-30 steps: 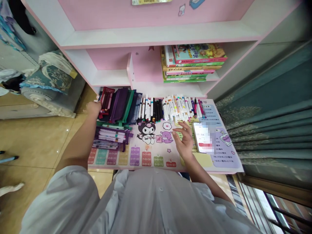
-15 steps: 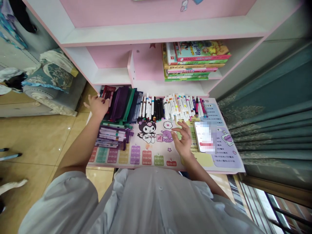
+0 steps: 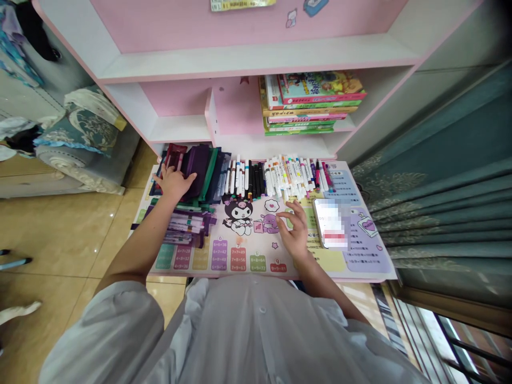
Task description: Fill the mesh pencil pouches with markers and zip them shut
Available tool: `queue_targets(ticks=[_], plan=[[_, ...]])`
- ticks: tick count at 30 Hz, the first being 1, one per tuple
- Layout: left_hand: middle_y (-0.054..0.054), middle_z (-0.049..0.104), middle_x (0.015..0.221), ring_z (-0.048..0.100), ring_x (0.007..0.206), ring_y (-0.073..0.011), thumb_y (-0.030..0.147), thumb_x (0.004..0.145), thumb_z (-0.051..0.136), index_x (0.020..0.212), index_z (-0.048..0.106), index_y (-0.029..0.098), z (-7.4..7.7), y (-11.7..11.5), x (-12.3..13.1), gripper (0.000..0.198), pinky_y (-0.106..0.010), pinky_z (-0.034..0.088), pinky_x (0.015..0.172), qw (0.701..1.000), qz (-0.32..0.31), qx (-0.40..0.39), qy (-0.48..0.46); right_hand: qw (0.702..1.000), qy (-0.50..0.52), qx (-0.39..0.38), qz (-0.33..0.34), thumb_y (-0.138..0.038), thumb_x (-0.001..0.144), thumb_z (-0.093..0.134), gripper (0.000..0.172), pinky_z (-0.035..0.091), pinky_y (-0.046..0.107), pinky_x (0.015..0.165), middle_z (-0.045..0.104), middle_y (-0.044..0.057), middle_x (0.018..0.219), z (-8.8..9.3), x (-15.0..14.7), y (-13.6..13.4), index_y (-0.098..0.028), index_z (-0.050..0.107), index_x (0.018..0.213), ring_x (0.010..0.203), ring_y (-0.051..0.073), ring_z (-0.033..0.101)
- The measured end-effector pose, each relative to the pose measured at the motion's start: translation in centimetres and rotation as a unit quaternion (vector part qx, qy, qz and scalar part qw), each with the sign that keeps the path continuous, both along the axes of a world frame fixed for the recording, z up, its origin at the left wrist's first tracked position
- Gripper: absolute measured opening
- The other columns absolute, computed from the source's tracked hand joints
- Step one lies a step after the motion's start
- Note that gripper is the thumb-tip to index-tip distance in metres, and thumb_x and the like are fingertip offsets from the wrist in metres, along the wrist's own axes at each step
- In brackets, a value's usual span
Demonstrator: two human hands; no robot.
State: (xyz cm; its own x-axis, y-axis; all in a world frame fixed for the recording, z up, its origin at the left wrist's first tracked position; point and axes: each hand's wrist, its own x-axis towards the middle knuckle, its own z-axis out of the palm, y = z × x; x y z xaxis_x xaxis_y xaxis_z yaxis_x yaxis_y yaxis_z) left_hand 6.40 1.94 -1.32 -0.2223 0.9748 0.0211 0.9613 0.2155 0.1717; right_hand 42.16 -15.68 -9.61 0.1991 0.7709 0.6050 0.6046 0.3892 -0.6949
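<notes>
My left hand (image 3: 175,184) lies with spread fingers over the pouches at the desk's left back, its fingertips at a red pencil pouch (image 3: 175,154) and its thumb by a purple pouch (image 3: 197,166). Whether it presses on them I cannot tell. A green-edged pouch (image 3: 209,173) and a dark blue one (image 3: 220,173) lie to the right of these. Below that hand, a stack of pouches with markers (image 3: 186,223) inside is partly covered by my forearm. My right hand (image 3: 295,234), fingers apart and holding nothing, is over the printed desk mat (image 3: 236,261).
White markers (image 3: 284,176) and black markers (image 3: 255,178) form a row along the back. A phone (image 3: 328,224) lies right of my right hand. Stacked books (image 3: 312,106) stand on the pink-and-white shelf (image 3: 256,57). A teal curtain (image 3: 436,192) hangs at the right.
My left hand has shifted right and slightly down, from the red pouch's left side to across the red and purple pouches. My right hand stays nearly in place. The view has tilted slightly.
</notes>
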Motion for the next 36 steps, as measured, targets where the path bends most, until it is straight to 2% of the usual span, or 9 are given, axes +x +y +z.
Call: queue_targets(ticks=[6,11,16,20,24,27,31,33,36], plan=[[-0.011,0.060,0.143,0.030,0.151,-0.0404,0.041,0.085,0.065,0.083,0.074,0.022,0.7,-0.4,0.6,0.022,-0.076,0.015,0.119,0.996,0.028,0.029,-0.082,1.000,0.010,-0.005,0.012,-0.031,0.091,0.067,0.008,0.045,0.062,0.115,0.064,0.008,0.128,-0.1,-0.1,0.2,-0.026,0.072,0.092,0.141,0.031,0.049],[-0.010,0.062,0.141,0.040,0.147,-0.0365,0.038,0.083,0.070,0.075,0.068,0.021,2.4,-2.0,1.2,0.019,-0.073,0.015,0.120,0.983,0.019,0.115,-0.145,1.000,0.008,-0.021,0.011,-0.032,0.092,0.066,0.009,0.042,0.064,0.116,0.064,0.007,0.130,0.1,-0.1,0.2,-0.026,0.072,0.091,0.141,0.032,0.049],[-0.007,0.062,0.140,0.035,0.149,-0.0383,0.038,0.082,0.073,0.075,0.067,0.022,4.6,-6.2,3.0,0.018,-0.074,0.010,0.121,0.971,-0.056,0.170,-0.157,0.999,-0.030,0.013,0.011,-0.027,0.093,0.064,0.006,0.045,0.064,0.114,0.062,0.007,0.129,1.1,-0.2,0.0,-0.026,0.069,0.097,0.140,0.032,0.050],[-0.005,0.062,0.142,0.037,0.149,-0.0377,0.036,0.082,0.075,0.073,0.067,0.023,5.3,-10.0,6.2,0.019,-0.073,0.008,0.122,0.961,-0.161,0.179,-0.138,0.994,-0.106,0.031,0.008,-0.026,0.093,0.062,0.013,0.045,0.062,0.114,0.059,0.006,0.129,3.2,-0.6,-0.5,-0.028,0.066,0.105,0.143,0.033,0.046],[-0.005,0.066,0.135,0.040,0.147,-0.0389,0.032,0.081,0.078,0.070,0.069,0.022,4.4,-12.5,10.0,0.017,-0.076,0.010,0.120,0.944,-0.265,0.152,-0.124,0.981,-0.187,0.051,0.018,-0.028,0.091,0.065,0.022,0.040,0.060,0.117,0.058,0.007,0.132,5.5,-1.3,-1.2,-0.030,0.066,0.113,0.147,0.036,0.038],[-0.006,0.068,0.132,0.045,0.144,-0.0382,0.029,0.080,0.079,0.068,0.070,0.022,3.1,-13.6,12.3,0.017,-0.077,0.012,0.119,0.930,-0.328,0.116,-0.122,0.968,-0.250,0.028,0.007,-0.034,0.092,0.065,0.029,0.027,0.064,0.122,0.058,0.006,0.140,6.1,-1.5,-1.6,-0.031,0.066,0.120,0.150,0.038,0.032],[-0.006,0.068,0.134,0.045,0.144,-0.0375,0.028,0.081,0.079,0.069,0.072,0.023,1.7,-14.6,14.1,0.015,-0.077,0.013,0.119,0.913,-0.378,0.092,-0.123,0.951,-0.307,-0.041,0.015,-0.038,0.094,0.063,0.023,0.013,0.067,0.124,0.059,0.005,0.145,5.5,-1.2,-1.9,-0.031,0.072,0.113,0.153,0.039,0.027],[-0.006,0.067,0.135,0.044,0.145,-0.0379,0.027,0.082,0.078,0.070,0.072,0.024,1.3,-14.9,14.4,0.014,-0.078,0.011,0.119,0.906,-0.398,0.081,-0.122,0.949,-0.311,-0.048,0.011,-0.037,0.094,0.063,0.016,0.010,0.066,0.125,0.062,0.004,0.142,4.9,-1.1,-2.0,-0.030,0.075,0.101,0.153,0.038,0.027],[-0.006,0.066,0.137,0.042,0.146,-0.0388,0.028,0.083,0.077,0.072,0.073,0.024,1.0,-15.2,14.5,0.012,-0.078,0.011,0.119,0.906,-0.400,0.069,-0.122,0.952,-0.304,-0.043,0.005,-0.035,0.094,0.063,0.016,0.008,0.064,0.126,0.064,0.003,0.139,4.1,-0.8,-2.1,-0.028,0.076,0.087,0.154,0.036,0.026]])
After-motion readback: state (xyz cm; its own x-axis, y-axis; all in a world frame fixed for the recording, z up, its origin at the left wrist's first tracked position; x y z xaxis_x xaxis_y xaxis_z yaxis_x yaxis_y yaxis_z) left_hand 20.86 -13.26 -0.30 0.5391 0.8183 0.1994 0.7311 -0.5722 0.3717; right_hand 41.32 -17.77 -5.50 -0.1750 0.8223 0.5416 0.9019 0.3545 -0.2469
